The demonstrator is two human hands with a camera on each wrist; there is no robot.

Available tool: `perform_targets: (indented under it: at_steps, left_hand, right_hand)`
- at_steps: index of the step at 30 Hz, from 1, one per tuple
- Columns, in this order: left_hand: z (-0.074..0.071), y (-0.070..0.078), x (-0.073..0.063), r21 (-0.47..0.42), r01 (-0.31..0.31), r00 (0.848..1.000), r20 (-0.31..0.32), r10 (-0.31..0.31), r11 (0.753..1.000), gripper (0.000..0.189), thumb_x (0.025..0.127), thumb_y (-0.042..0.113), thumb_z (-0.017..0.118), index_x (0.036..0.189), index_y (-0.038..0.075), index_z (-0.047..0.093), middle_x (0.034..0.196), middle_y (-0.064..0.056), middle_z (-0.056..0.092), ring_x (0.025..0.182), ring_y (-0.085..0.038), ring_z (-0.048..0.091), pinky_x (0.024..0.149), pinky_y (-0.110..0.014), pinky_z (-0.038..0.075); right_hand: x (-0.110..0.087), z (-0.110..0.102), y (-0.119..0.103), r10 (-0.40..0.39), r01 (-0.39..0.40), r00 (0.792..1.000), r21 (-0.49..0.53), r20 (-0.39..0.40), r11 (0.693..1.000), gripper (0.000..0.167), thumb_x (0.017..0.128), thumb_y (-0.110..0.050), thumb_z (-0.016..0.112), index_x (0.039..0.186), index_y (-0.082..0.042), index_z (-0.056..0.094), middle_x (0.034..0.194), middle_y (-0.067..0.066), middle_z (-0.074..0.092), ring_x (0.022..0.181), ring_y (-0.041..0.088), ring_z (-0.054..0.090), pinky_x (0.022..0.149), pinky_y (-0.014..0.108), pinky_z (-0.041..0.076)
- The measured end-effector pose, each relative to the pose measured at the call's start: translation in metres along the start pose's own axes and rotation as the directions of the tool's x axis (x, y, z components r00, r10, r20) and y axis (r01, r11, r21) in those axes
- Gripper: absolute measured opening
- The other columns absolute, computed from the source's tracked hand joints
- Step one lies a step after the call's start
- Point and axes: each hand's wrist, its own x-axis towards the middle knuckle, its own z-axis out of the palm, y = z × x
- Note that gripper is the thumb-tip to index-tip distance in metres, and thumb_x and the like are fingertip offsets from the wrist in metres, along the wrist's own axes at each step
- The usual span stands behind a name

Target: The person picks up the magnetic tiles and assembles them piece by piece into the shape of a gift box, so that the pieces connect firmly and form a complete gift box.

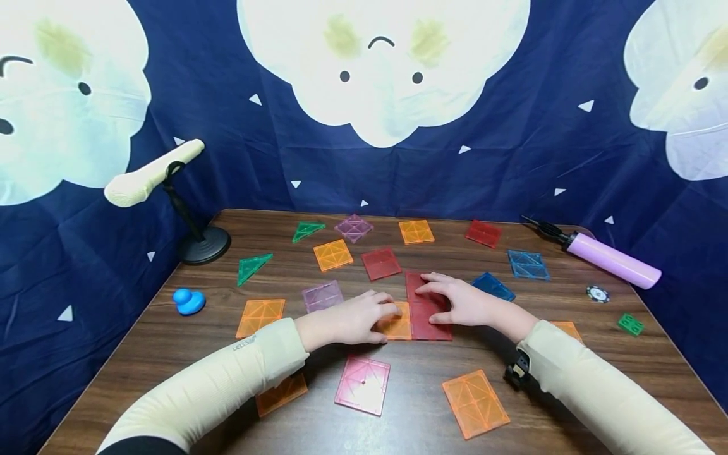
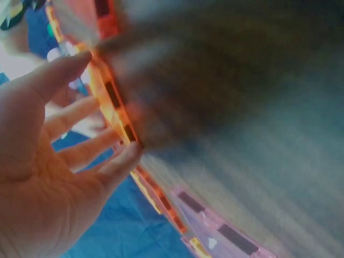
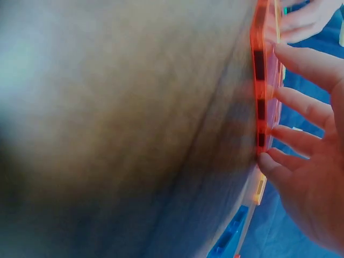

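My left hand (image 1: 354,318) rests its fingertips on a see-through orange square tile (image 1: 400,327); the palm hides part of it. Against that tile's right side lie red tiles (image 1: 423,323), one behind the other in a strip. The spread fingers of my right hand (image 1: 459,301) touch the strip from the right. In the left wrist view, thumb and fingers reach along the orange tile's edge (image 2: 110,97). The right wrist view has the fingertips at the red tile's edge (image 3: 260,97). Behind my left hand lies a purple square tile (image 1: 322,295).
Around the hands lie a pink tile (image 1: 363,387), an orange tile (image 1: 475,403), a blue tile (image 1: 493,286) and a red tile (image 1: 381,263). Farther out are a blue rubber duck (image 1: 189,301), a black stand (image 1: 205,243), a purple-barrelled pump (image 1: 614,259) and a green block (image 1: 630,324).
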Motion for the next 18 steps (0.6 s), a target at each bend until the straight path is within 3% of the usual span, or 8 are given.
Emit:
perform_targets:
  at_steps: [3, 7, 9, 12, 16, 18]
  left_hand:
    - [-0.004, -0.009, 0.004, -0.099, -0.006, 1.0, -0.016, 0.005, 0.995, 0.043, 0.095, 0.024, 0.074, 0.133, 0.006, 0.064, 0.133, -0.013, 0.059, 0.122, -0.03, 0.056, 0.104, -0.043, 0.046]
    - [-0.008, -0.026, 0.013, -0.184, -0.002, 0.995, -0.103, -0.018, 0.983, 0.036, 0.095, 0.016, 0.071, 0.128, 0.002, 0.066, 0.126, -0.012, 0.063, 0.118, -0.027, 0.06, 0.103, -0.042, 0.047]
    - [-0.011, -0.034, 0.019, -0.19, 0.023, 0.988, -0.149, -0.052, 0.981, 0.035, 0.094, 0.013, 0.071, 0.126, 0.0, 0.066, 0.125, -0.013, 0.064, 0.118, -0.028, 0.06, 0.103, -0.042, 0.047]
    - [-0.015, -0.046, 0.029, -0.178, 0.109, 0.974, -0.18, -0.141, 0.978, 0.037, 0.093, 0.012, 0.071, 0.128, -0.001, 0.065, 0.13, -0.017, 0.061, 0.121, -0.033, 0.057, 0.104, -0.046, 0.045]
    - [-0.017, -0.058, 0.039, -0.123, 0.224, 0.96, -0.145, -0.241, 0.967, 0.046, 0.096, 0.016, 0.071, 0.137, 0.001, 0.06, 0.144, -0.021, 0.052, 0.132, -0.038, 0.05, 0.11, -0.047, 0.04]
    - [-0.017, -0.061, 0.043, -0.081, 0.25, 0.96, -0.106, -0.258, 0.965, 0.05, 0.097, 0.019, 0.07, 0.143, 0.002, 0.056, 0.15, -0.023, 0.046, 0.137, -0.039, 0.045, 0.113, -0.047, 0.037]
  right_hand:
    - [-0.008, 0.002, -0.004, 0.006, -0.006, 1.0, 0.01, 0.019, 1.0, 0.062, 0.089, -0.03, 0.079, 0.143, -0.008, 0.058, 0.16, 0.022, 0.033, 0.148, 0.047, 0.024, 0.112, 0.066, 0.028]
    - [-0.018, 0.006, -0.008, 0.007, -0.007, 1.0, 0.011, 0.028, 1.0, 0.069, 0.086, -0.034, 0.081, 0.145, -0.009, 0.056, 0.161, 0.023, 0.03, 0.148, 0.049, 0.02, 0.112, 0.067, 0.028]
    - [-0.021, 0.006, -0.01, 0.018, -0.018, 0.999, 0.011, 0.033, 1.0, 0.073, 0.085, -0.036, 0.083, 0.146, -0.01, 0.054, 0.162, 0.023, 0.029, 0.149, 0.049, 0.019, 0.112, 0.068, 0.028]
    - [-0.023, 0.008, -0.013, 0.04, -0.04, 0.998, 0.011, 0.041, 0.999, 0.077, 0.082, -0.038, 0.085, 0.148, -0.012, 0.053, 0.163, 0.021, 0.028, 0.15, 0.047, 0.016, 0.112, 0.068, 0.028]
    - [-0.022, 0.011, -0.015, 0.051, -0.051, 0.998, 0.0, 0.036, 0.999, 0.077, 0.081, -0.034, 0.086, 0.147, -0.013, 0.054, 0.163, 0.02, 0.028, 0.15, 0.046, 0.016, 0.112, 0.067, 0.028]
    - [-0.021, 0.011, -0.016, 0.05, -0.05, 0.998, -0.005, 0.03, 0.999, 0.075, 0.081, -0.032, 0.086, 0.146, -0.013, 0.054, 0.163, 0.021, 0.029, 0.15, 0.047, 0.017, 0.111, 0.067, 0.029]
